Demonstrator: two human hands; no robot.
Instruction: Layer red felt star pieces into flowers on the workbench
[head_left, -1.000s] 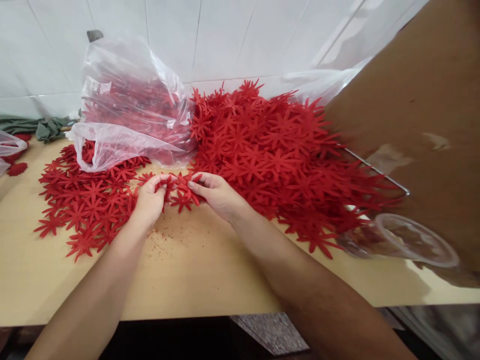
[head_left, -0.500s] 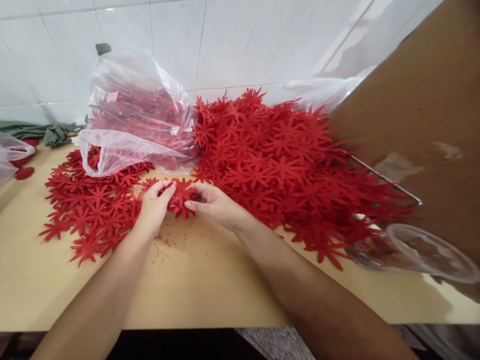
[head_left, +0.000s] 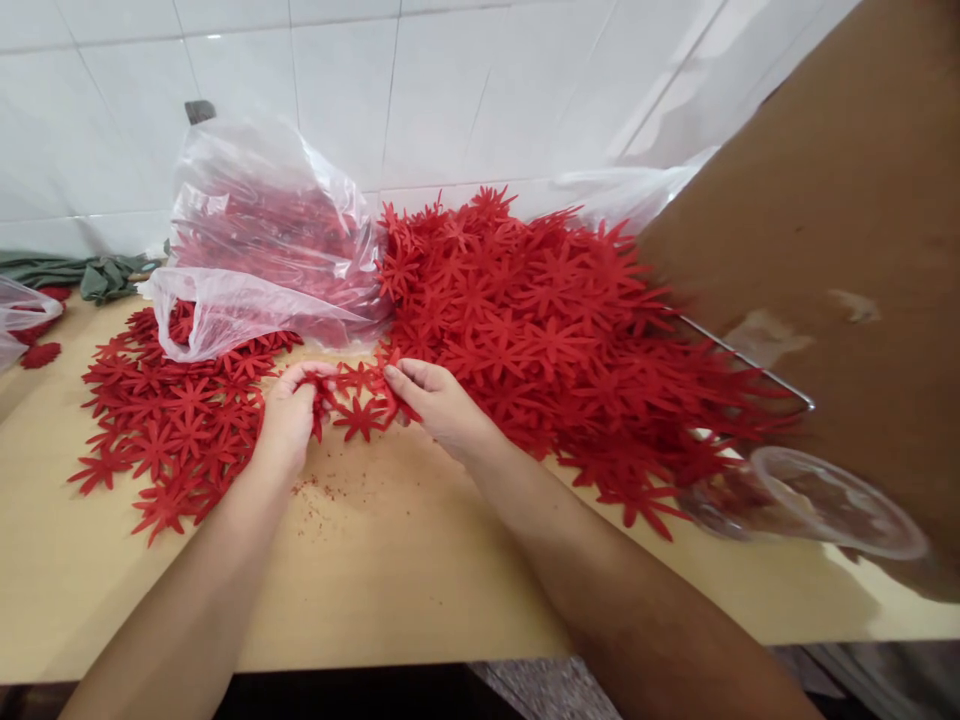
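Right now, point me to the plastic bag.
In the head view the plastic bag sits far left on the table, against the tiled wall, beside the big flower pile.

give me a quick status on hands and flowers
Left hand and right hand both pinching red flower cutouts. Big pile right, plastic bag behind. Nothing blocking.

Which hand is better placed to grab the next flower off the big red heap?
Right, probably. The right hand sits against the near edge of the big heap of flowers, fingertips on a flower. The left hand is on the other side, next to the flat spread of flowers.
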